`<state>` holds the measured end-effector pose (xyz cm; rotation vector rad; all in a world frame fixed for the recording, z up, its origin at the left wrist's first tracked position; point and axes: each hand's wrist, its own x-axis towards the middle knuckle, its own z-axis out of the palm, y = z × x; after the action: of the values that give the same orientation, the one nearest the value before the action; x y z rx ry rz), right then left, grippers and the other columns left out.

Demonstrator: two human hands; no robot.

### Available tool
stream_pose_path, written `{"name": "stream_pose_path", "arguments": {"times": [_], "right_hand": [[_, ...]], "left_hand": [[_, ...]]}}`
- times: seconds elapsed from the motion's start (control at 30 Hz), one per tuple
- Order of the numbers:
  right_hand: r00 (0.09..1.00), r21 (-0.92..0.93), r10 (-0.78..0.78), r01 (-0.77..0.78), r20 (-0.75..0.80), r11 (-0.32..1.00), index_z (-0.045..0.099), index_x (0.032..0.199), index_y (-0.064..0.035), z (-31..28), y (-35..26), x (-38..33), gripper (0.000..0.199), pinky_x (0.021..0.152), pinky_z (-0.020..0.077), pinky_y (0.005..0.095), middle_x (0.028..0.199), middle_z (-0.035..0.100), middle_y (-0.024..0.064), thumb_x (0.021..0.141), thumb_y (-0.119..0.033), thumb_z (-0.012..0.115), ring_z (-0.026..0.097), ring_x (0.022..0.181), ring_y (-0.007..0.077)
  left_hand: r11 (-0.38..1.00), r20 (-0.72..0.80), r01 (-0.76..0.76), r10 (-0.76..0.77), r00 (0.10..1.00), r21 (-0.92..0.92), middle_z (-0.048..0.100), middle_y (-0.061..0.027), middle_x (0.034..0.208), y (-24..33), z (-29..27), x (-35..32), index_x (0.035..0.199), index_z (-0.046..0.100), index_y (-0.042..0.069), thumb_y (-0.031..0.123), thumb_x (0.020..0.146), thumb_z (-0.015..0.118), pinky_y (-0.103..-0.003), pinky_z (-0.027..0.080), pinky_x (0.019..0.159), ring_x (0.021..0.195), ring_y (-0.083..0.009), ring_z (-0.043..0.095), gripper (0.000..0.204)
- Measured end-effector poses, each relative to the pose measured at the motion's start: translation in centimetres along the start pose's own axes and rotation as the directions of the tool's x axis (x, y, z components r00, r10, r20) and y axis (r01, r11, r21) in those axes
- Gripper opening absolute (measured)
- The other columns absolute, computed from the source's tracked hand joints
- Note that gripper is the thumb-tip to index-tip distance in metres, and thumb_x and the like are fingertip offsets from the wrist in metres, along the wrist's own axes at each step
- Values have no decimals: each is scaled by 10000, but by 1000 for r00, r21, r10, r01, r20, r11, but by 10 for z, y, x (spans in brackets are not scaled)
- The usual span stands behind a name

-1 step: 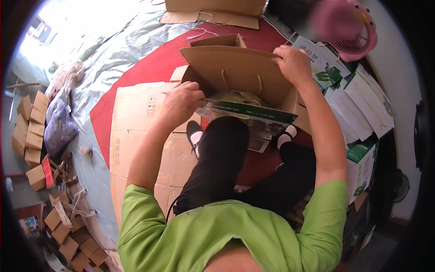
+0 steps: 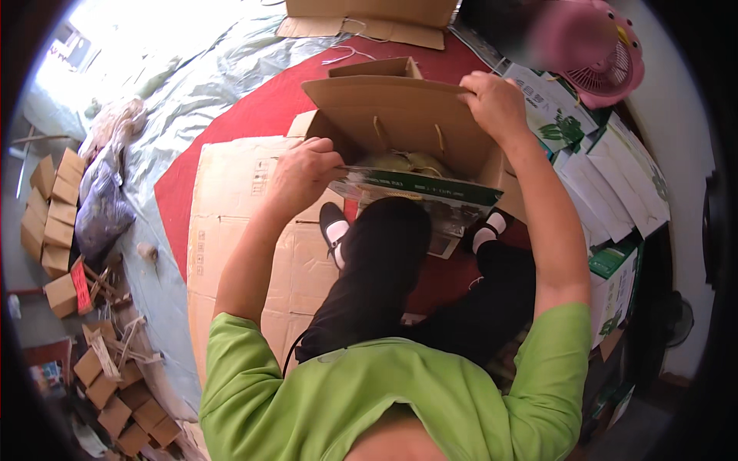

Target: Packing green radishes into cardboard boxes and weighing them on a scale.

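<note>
An open cardboard box (image 2: pixel 407 115) stands on the floor in front of my knees, its far flap raised and its near flap (image 2: pixel 430 185), printed dark green, tilted toward me. My left hand (image 2: pixel 309 163) is closed on the left end of the near flap. At the top right corner of the far flap, my right hand (image 2: pixel 493 104) pinches the cardboard edge. Two cord loops (image 2: pixel 440 138) hang on the inside of the far wall. Pale greenish rounded things (image 2: pixel 407 162) lie in the box; the near flap partly hides them, so their kind is unclear.
A flattened cardboard sheet (image 2: pixel 231 207) lies left of my legs on a red mat (image 2: pixel 231 115). Printed white and green cartons (image 2: pixel 615 177) are piled at the right below a pink fan (image 2: pixel 607 61). Small brown boxes (image 2: pixel 61 223) and a stuffed sack (image 2: pixel 104 219) stand at the left.
The view has shifted slightly. My right hand and the far flap's right corner sit a touch higher and more to the left; both hands keep their hold.
</note>
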<state>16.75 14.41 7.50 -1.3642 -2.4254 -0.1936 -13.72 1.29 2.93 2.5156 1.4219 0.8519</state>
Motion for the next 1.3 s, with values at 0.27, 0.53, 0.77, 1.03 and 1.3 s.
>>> {"name": "stream_pose_path", "arguments": {"times": [0.27,0.53,0.77,1.03,1.3], "right_hand": [[965,6,-229,232,-126,973,678,839,-120,15,-122,56,140,697,461,407,813,652,28,799,-244,628,641,814,230],[957,293,-265,289,-119,911,656,704,-96,85,-271,40,139,645,434,481,705,644,119,642,-193,578,648,704,289],[864,429,-450,326,227,842,722,874,-72,123,-412,-34,229,826,440,523,878,701,131,734,-215,612,667,874,292],[709,673,-575,193,408,714,701,917,-29,110,-433,-83,245,728,514,457,923,697,149,812,-241,638,665,920,303],[927,742,-246,-48,281,668,713,854,-98,66,-260,-34,182,764,514,407,901,693,117,800,-244,618,660,876,277]], "left_hand": [[968,-102,163,-146,984,189,480,-68,714,-14,-85,-91,742,620,72,141,737,679,-386,435,679,722,-261,529,91],[833,-70,352,-357,931,427,455,-116,730,-8,-147,-220,773,591,60,151,782,588,-409,378,652,745,-323,487,91],[613,9,433,-584,812,661,553,-131,833,16,-184,-364,809,609,37,95,799,580,-426,435,704,827,-328,555,65],[482,127,568,-825,551,667,693,-145,920,31,-177,-401,932,725,126,258,857,609,-425,509,747,849,-322,654,191],[468,-85,758,-824,560,455,673,-191,953,43,-159,-296,966,716,116,269,856,595,-452,485,798,920,-365,628,224]]}}
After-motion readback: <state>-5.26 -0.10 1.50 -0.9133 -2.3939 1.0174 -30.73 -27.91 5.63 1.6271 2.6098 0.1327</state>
